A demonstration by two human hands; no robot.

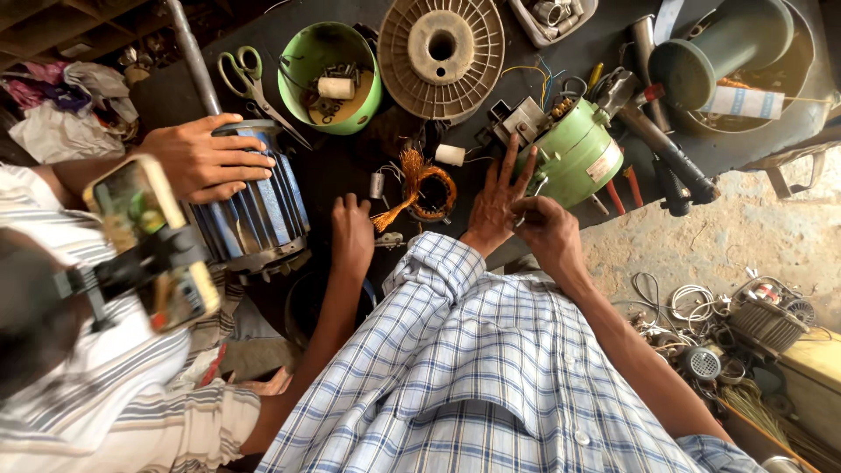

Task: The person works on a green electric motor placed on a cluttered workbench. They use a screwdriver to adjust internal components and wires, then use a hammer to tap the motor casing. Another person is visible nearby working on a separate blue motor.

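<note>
Dark, cluttered bench (350, 166): the left hand (498, 200) spreads open-fingered against a green motor (574, 158), the right hand (545, 229) pinching at it with nothing visibly held, while a co-worker's hand (206, 158) rests on a blue motor (254, 206).

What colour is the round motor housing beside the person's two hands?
The round metal motor housing is light green, seen best in the head view.
</note>
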